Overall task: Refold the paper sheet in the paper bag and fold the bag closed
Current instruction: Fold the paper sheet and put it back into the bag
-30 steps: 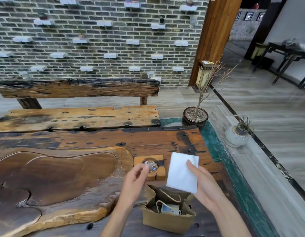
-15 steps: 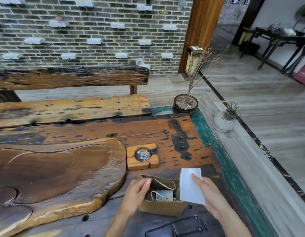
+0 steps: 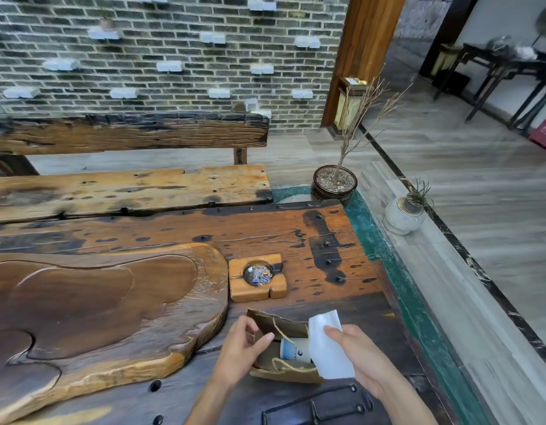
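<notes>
My hands work over a dark, weathered wooden table (image 3: 179,228) before a grey brick wall (image 3: 161,47), its green edge (image 3: 397,289) just beyond my right hand (image 3: 362,360). That hand pinches the white folded paper sheet (image 3: 328,348) at the open brown paper bag (image 3: 280,326), whose left rim my left hand (image 3: 241,348) holds.

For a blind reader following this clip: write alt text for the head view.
A person's right hand holds a white paper sheet over an open brown paper bag on a dark wooden table, while the left hand grips the bag's left edge. A white container lies inside the bag; a wooden ashtray sits just behind it.
</notes>
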Available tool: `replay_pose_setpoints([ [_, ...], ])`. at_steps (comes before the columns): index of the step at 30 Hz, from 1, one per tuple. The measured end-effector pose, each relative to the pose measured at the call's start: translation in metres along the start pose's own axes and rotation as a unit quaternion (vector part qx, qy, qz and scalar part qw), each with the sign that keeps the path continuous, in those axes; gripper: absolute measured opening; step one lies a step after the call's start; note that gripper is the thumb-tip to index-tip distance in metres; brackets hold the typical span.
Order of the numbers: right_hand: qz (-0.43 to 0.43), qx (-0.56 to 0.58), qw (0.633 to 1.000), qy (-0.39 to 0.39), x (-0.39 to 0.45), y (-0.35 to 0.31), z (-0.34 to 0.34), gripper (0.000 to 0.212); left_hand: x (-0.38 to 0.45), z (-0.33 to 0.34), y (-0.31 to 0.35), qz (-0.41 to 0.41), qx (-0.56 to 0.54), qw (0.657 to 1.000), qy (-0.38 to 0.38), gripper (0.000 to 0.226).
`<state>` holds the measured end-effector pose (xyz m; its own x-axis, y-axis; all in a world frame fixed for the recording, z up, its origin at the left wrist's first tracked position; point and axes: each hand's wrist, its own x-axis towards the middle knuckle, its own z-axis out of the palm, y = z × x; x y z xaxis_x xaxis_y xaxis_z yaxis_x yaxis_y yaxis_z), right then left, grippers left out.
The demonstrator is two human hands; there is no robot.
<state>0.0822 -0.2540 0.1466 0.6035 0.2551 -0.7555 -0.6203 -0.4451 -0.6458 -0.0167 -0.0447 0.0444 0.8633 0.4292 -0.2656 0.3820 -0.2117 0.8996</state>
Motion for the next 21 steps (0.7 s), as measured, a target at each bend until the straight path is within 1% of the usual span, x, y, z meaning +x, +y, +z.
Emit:
replay_pose_setpoints([
  [3, 0.012, -0.001, 1.000, -0.010, 0.007, 0.006, 0.004, 0.036, 0.001, 0.001, -0.004, -0.007, 0.001, 1.000, 0.016, 0.037],
  [7, 0.013, 0.039, 0.998, -0.037, 0.012, 0.011, 0.014, 0.028, 0.003, 0.003, -0.006, -0.027, -0.004, 0.999, 0.037, 0.042],
  [9, 0.017, 0.095, 0.994, -0.053, 0.013, 0.015, 0.018, 0.021, 0.003, 0.003, -0.007, -0.040, 0.006, 0.998, 0.037, 0.044],
  [10, 0.021, 0.131, 0.990, -0.057, 0.015, 0.017, 0.020, 0.021, 0.003, 0.002, -0.009, -0.046, 0.012, 0.998, 0.039, 0.044],
  [13, 0.027, 0.242, 0.966, -0.081, 0.023, 0.024, 0.024, 0.030, 0.004, 0.001, -0.011, -0.051, 0.026, 0.997, 0.048, 0.043],
  [15, 0.029, 0.283, 0.953, -0.107, 0.025, 0.026, 0.028, 0.029, 0.003, 0.001, -0.009, -0.052, 0.038, 0.997, 0.049, 0.040],
  [18, 0.032, 0.281, 0.951, -0.124, 0.024, 0.026, 0.035, 0.023, 0.001, 0.000, -0.006, -0.042, 0.066, 0.996, 0.046, 0.036],
  [21, 0.051, 0.247, 0.961, -0.110, 0.032, 0.023, 0.043, 0.025, -0.001, -0.002, -0.003, -0.038, 0.066, 0.996, 0.045, 0.030],
])
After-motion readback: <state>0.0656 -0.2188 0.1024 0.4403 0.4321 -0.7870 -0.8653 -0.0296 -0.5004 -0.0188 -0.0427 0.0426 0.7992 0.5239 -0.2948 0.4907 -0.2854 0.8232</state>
